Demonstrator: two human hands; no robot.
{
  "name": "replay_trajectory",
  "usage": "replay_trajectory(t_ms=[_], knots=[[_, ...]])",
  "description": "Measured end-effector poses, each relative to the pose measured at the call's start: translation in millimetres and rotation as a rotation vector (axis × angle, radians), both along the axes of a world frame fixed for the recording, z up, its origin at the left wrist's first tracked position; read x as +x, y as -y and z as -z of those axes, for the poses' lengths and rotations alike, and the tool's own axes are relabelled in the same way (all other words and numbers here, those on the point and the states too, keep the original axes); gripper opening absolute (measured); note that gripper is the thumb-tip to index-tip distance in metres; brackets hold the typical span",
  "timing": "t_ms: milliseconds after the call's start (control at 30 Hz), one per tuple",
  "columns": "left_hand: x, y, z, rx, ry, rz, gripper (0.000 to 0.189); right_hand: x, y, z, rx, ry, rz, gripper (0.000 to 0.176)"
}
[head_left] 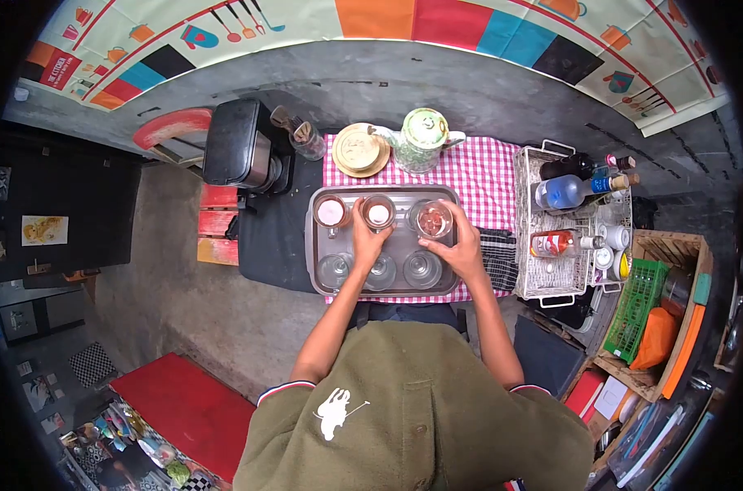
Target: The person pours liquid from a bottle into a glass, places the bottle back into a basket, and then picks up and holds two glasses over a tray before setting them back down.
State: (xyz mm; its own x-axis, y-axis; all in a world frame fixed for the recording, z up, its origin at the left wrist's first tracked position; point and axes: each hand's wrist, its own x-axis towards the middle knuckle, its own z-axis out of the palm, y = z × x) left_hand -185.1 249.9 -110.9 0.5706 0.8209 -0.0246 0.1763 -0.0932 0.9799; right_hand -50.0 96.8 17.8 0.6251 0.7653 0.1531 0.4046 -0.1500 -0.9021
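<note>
My left hand [371,239] is closed around a glass [378,212] of brown drink with a pale patch on top, in the back row of the tray [312,260]. My right hand [463,244] grips another glass [434,219], which is tilted and has reddish contents. At the back left of the tray stands a glass mug [330,213] with a brown drink and a pale top. Along the front edge are several clear glasses: one on the left [334,271], a middle one [380,272] partly behind my left wrist, and one on the right [422,271].
Behind the tray, a patterned teapot [423,141] and a yellowish bowl on a plate [360,150] sit on a checked cloth [484,176]. A utensil jar [308,143] and black appliance [234,146] are left. Right stands a white basket [543,274] with bottles [561,193].
</note>
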Motion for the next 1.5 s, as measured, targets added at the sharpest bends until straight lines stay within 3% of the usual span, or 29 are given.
replay_trajectory(t_ms=[333,633,933,1167,1500], knots=[[0,3,4,0.015,-0.006,-0.018,0.083,-2,-2,-3,0.032,0.027,-0.003,0.078],[1,-2,20,-0.016,-0.025,-0.009,0.096,-3,6,-2,0.024,0.02,0.028,0.079],[1,-7,30,0.057,-0.022,-0.014,0.081,-5,11,1,0.034,0.042,0.031,0.079],[4,-8,30,-0.094,0.082,0.015,0.08,-7,13,-2,0.046,0.07,0.042,0.077],[0,12,-50,-0.076,0.15,-0.007,0.081,-8,16,-26,0.063,0.048,0.057,0.077]])
